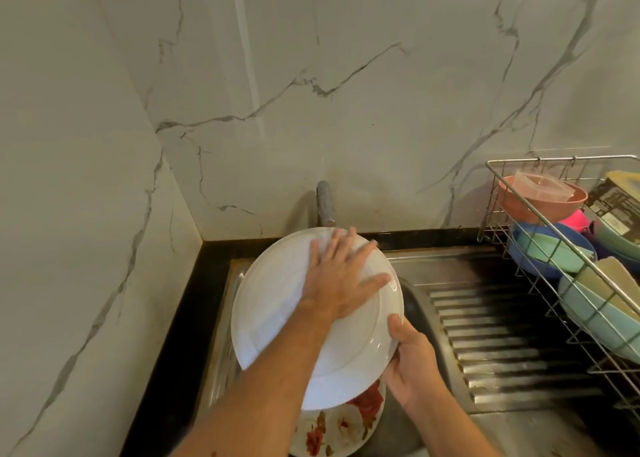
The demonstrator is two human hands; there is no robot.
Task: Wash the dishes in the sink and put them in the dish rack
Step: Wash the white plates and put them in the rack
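Over the sink [429,266], both hands [341,280] hold the white plate [277,304]

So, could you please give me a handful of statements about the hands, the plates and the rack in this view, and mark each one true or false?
1. The left hand lies flat with spread fingers on the white plate. True.
2. The right hand grips the tap. False: it holds the white plate by its rim; the tap stands untouched behind the plate.
3. A floral plate lies below the white plate in the sink. True.
4. The dish rack holds no dishes. False: it holds coloured bowls, among them a pink bowl.
5. The dish rack stands left of the sink. False: it stands to the right.
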